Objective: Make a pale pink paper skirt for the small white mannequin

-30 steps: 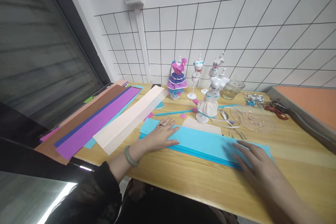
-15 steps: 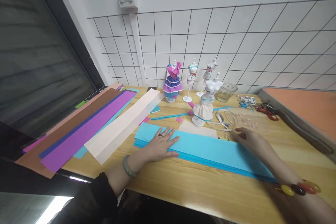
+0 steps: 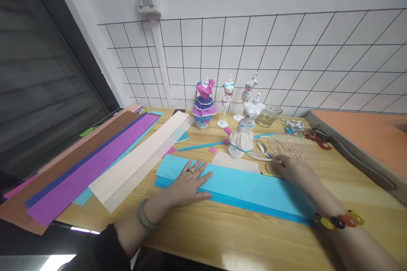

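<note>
My left hand (image 3: 190,184) lies flat with spread fingers on the left part of a folded stack of blue crepe paper (image 3: 244,184). My right hand (image 3: 294,171) reaches over the right end of the stack, its fingers curled down at the far edge. What they hold, if anything, is hard to make out; a thin yellow and black object (image 3: 266,174) lies beside them. Just beyond the stack are a pale paper piece (image 3: 235,161) and a small white mannequin (image 3: 252,111) in a cream ruffled skirt (image 3: 241,139).
Long crepe paper strips, purple (image 3: 95,167), brown (image 3: 79,156) and cream (image 3: 140,156), lie at the left. Behind stand a mannequin in a tiered dress (image 3: 204,108) and two more mannequins (image 3: 227,97). A glass cup (image 3: 269,116), scissors (image 3: 321,137) and an orange-lined tray (image 3: 359,133) are at the right.
The view has shifted slightly, so most things sit a little farther left. My right hand has come lower and closer to the yellow and black object. My left hand still rests on the blue paper.
</note>
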Demonstrator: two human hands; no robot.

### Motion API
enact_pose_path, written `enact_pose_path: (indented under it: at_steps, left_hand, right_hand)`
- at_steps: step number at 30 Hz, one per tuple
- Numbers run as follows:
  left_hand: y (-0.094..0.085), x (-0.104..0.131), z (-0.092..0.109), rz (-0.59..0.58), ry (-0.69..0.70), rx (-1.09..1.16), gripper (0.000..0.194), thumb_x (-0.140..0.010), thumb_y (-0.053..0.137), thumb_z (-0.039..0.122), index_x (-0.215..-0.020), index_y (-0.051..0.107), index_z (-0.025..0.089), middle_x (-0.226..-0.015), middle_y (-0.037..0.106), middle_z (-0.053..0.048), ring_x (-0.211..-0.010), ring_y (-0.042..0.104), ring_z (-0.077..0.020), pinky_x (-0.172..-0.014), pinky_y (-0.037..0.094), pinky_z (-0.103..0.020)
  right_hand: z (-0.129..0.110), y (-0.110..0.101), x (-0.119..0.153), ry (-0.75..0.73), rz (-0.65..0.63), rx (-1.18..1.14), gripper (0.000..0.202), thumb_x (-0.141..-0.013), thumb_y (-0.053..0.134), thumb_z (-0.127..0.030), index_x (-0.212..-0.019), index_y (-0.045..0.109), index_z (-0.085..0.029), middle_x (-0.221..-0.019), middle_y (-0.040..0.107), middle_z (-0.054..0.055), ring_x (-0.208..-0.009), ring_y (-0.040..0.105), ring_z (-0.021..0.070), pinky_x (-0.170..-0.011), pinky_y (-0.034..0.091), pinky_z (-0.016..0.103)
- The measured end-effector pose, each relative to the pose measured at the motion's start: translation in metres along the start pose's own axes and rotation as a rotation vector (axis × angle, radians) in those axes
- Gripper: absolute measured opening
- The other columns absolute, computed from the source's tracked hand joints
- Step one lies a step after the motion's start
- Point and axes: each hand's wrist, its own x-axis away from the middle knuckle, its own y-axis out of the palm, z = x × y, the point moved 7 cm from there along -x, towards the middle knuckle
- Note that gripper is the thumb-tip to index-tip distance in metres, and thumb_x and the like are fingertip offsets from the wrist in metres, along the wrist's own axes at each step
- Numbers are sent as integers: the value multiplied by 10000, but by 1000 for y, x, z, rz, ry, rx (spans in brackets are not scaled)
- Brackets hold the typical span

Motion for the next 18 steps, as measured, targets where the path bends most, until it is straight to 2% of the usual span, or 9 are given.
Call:
enact_pose_path:
  at_steps: [6, 11, 14, 16, 18]
  left_hand:
    - [-2, 0, 3, -71, -28, 2, 809, -889, 299, 753, -1534, 323, 267, -1645, 129, -130, -1535, 65, -309, -1216, 29, -549]
    - [-8, 0, 3, -99, -41, 23, 772, -902, 366, 712, -1535, 321, 272, -1648, 124, -131, -1533, 80, -319, -1209, 58, -551]
    - [-16, -5, 5, -92, -48, 42, 757, -869, 501, 674, -1496, 409, 259, -1624, 237, -155, -1513, 165, -363, -1193, 129, -565]
    - [-26, -12, 11, -43, -37, 46, 676, -835, 590, 635, -1395, 546, 258, -1562, 386, -151, -1489, 236, -384, -1177, 194, -554]
    - [-38, -24, 26, 28, 19, 48, 513, -833, 625, 584, -1211, 682, 243, -1470, 508, -145, -1447, 322, -384, -1156, 256, -518]
  right_hand:
    - [8, -15, 6, -11, 64, 112, 301, -919, 419, -285, -830, 685, -173, -798, 719, 179, -760, 668, 323, -584, 333, 357]
    - [16, -12, 7, -8, 121, 88, 298, -912, 436, -261, -1002, 700, -156, -806, 731, 166, -733, 670, 287, -566, 342, 337]
    - [17, -5, 5, -31, 130, 38, 310, -888, 462, -260, -1052, 710, -173, -786, 739, 124, -692, 669, 255, -553, 370, 312]
    - [16, -3, 4, -63, 138, 4, 287, -883, 465, -270, -956, 733, -201, -778, 742, 95, -675, 664, 240, -555, 388, 304]
    - [14, -4, 4, -105, 155, -28, 286, -885, 470, -302, -867, 741, -212, -793, 747, 89, -691, 667, 245, -565, 409, 311]
